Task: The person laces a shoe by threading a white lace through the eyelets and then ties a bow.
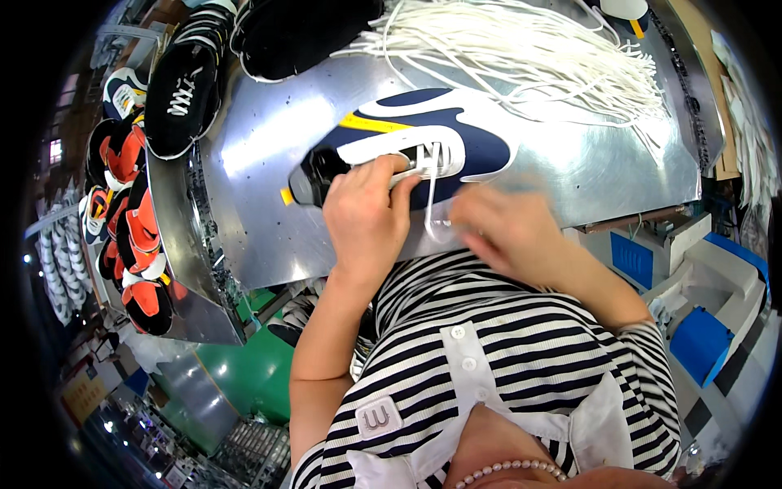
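A navy and white sneaker point(481, 134) with a yellow stripe lies on its side on the metal table, its dark opening toward the left. My left hand point(368, 208) is closed on the shoe by its tongue and eyelets, thumb and fingers bent over the edge. A white shoelace point(431, 200) is threaded through the eyelets near the toe. From there a strand drops and curls over to my right hand point(507, 226). That hand is blurred by motion, but its fingers look curled and pinched around the lace end, just off the shoe's near side.
A heap of loose white laces point(521, 61) covers the table's far side. Black shoes point(186, 102) stand at the far left. Orange and black shoe uppers point(140, 224) sit on a rack beyond the table's left edge. Blue and grey bins point(700, 342) are at the lower right.
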Motion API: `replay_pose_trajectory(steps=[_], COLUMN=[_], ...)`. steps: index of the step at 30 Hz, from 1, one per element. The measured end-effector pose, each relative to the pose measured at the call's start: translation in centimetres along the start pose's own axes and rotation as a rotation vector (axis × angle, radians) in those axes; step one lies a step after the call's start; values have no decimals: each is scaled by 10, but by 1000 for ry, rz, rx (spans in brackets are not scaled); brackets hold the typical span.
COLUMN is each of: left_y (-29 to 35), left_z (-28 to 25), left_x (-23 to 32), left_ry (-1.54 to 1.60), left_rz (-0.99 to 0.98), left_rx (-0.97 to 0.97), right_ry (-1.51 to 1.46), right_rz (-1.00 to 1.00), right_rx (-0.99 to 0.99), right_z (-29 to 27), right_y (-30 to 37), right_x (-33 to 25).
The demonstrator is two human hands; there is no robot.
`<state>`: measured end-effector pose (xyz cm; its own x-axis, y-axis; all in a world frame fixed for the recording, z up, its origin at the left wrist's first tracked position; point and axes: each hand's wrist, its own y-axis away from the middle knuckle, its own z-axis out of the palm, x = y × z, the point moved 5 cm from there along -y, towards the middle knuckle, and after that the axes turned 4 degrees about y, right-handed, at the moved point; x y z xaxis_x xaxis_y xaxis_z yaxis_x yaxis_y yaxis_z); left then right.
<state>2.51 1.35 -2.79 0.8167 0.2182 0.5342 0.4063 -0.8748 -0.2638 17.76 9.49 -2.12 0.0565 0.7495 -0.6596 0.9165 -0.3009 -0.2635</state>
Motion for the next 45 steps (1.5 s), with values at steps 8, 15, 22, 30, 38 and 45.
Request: replay_pose_trajectory(steps=[8,15,22,30,38,45], left_y=[-8,-10,-13,-16,-13,-20], left_z=[-28,-41,-57,-50,5,-12], left_x=[-3,37,46,29,0,19], left_ry=[91,49,167,179,169,233], left_rz=[94,290,315,188,97,167], left_rx=[241,321,318,279,90,151], right_ry=[-389,-342,-1965,-1021,-821,-2234], right_rz=[414,295,94,305,280,543], right_rx=[67,121,-400,-275,-291,-296], right_z=[-15,-5,33,15,24,74], right_y=[46,-46,-53,2,-2,-17], right_x=[27,28,-10,-18,6,16])
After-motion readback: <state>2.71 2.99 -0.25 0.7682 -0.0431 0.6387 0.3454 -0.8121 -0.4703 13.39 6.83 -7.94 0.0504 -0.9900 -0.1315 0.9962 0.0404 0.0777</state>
